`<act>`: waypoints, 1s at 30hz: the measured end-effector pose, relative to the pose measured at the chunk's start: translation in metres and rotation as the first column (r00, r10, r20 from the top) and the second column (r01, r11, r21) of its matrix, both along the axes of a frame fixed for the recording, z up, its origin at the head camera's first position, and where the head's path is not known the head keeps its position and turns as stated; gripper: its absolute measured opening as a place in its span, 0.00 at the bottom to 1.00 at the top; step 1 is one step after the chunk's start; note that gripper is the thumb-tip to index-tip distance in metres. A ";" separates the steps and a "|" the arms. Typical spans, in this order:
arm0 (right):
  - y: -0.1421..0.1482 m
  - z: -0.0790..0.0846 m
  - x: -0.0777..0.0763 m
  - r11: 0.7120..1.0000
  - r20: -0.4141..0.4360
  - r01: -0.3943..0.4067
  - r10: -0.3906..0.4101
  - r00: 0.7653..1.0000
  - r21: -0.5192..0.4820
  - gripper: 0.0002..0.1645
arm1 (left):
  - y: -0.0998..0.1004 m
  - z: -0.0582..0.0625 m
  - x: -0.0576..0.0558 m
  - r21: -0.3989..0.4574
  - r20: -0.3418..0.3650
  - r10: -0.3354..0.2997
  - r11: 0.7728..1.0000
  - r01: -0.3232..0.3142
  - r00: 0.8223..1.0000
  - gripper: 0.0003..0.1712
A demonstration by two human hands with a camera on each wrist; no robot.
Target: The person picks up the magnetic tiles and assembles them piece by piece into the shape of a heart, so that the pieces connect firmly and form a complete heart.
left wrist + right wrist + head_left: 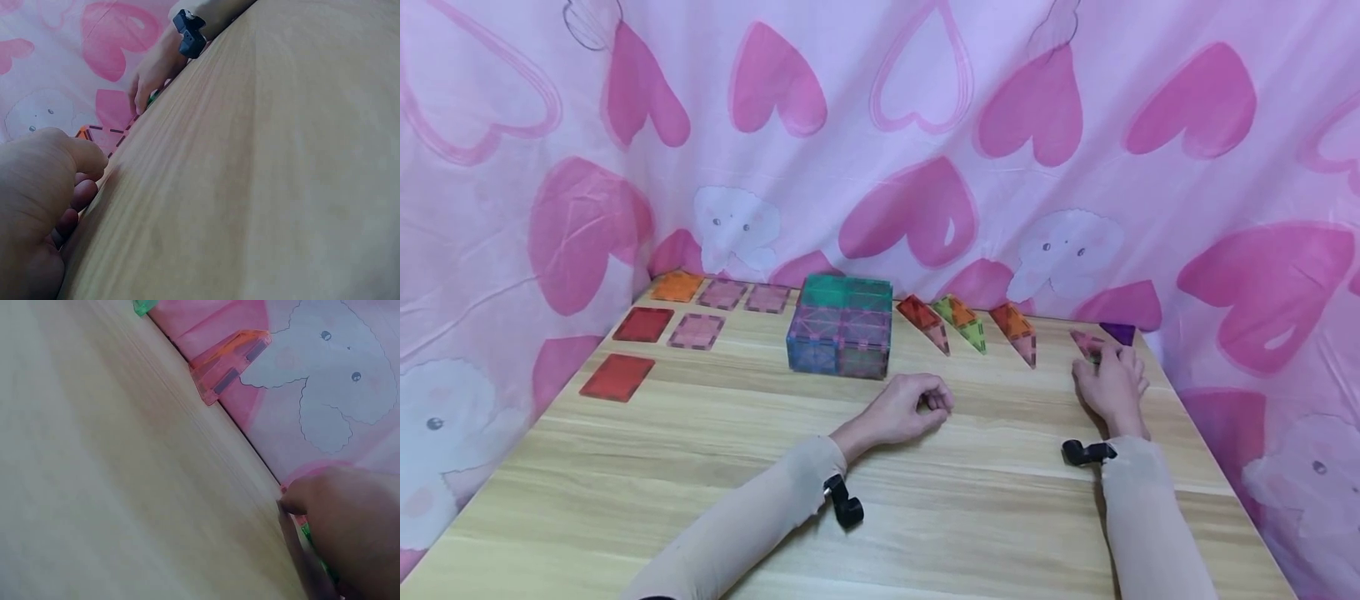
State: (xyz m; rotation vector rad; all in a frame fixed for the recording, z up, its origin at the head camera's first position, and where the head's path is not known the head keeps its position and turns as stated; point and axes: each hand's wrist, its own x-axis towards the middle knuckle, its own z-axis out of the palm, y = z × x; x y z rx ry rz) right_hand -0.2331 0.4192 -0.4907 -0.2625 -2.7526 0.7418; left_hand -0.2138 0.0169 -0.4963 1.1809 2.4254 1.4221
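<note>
My left hand [917,408] rests on the table in front of the block of magnetic tiles [839,325], its fingers loosely curled with nothing in them. At the far right, my right hand [1111,385] reaches down over a small group of triangular tiles. Its thumb and fingers pinch a green magnetic tile [152,97], which is mostly hidden beneath the hand in the head view. Just beyond the fingertips lies a pink triangular tile [1086,342], and a purple triangular tile [1117,333] is beside it near the corner.
Leaning pairs of triangles stand along the back edge: red-pink [923,323], orange-green [961,322] and orange-pink [1015,332]. On the left lie an orange square [677,287], several pink squares [696,332] and two red squares [618,377]. A pink heart-print curtain [910,108] surrounds the table [970,508].
</note>
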 end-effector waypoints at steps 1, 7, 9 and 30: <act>0.000 0.001 0.001 1.000 0.003 -0.007 0.007 1.000 0.009 0.35 | 0.000 0.001 0.000 0.000 -0.003 -0.002 1.000 0.002 1.000 0.07; -0.001 0.005 0.003 0.999 0.067 -0.040 0.038 0.997 0.030 0.33 | 0.000 0.004 -0.002 -0.001 -0.026 -0.001 1.000 0.001 1.000 0.06; -0.001 0.006 0.005 0.997 0.081 -0.062 0.058 0.995 0.042 0.33 | -0.001 0.003 -0.003 0.003 -0.025 0.002 1.000 -0.002 1.000 0.06; -0.028 -0.005 0.068 0.980 -0.234 -0.152 0.120 0.965 -0.125 0.26 | -0.002 0.000 0.001 0.010 -0.024 -0.004 1.000 0.004 1.000 0.07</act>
